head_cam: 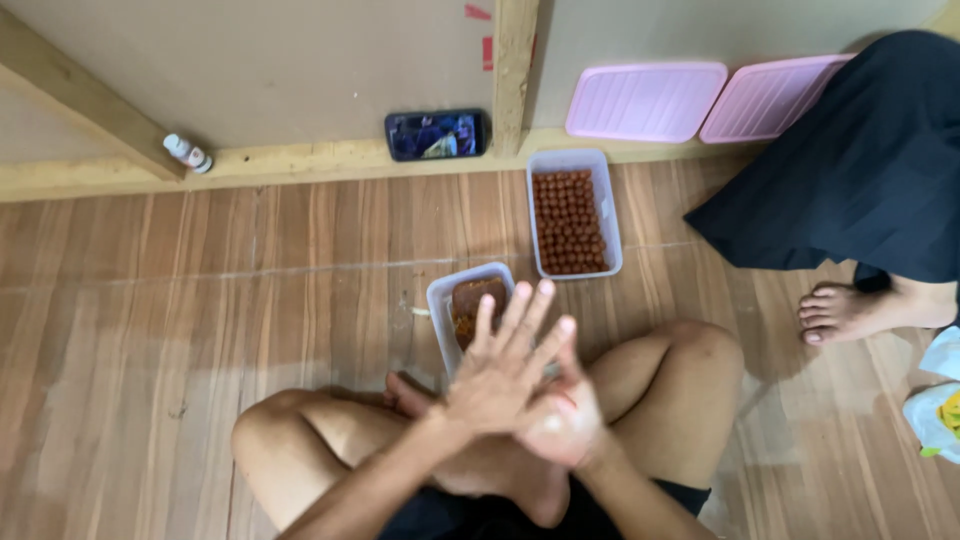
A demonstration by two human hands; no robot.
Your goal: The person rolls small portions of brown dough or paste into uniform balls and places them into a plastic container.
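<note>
Left hand (505, 365): flat, fingers spread and pointing up-right, laid palm-down across the right hand — grips nothing.
Right hand (565, 420): palm up beneath the left; whether anything sits between the palms, cannot tell.
Near tub (440, 305): clear rectangular container just beyond the fingertips, brown filling inside, long axis running away from the person.
Far tub (612, 225): full of small brown balls — long axis towards the wall.
Lids (645, 100): two pink ones lean on the wall.

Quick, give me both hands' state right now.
Left hand: open, fingers spread, pressed flat over the right palm, holding nothing visible.
Right hand: open under the left; anything between the palms cannot be told.
</note>
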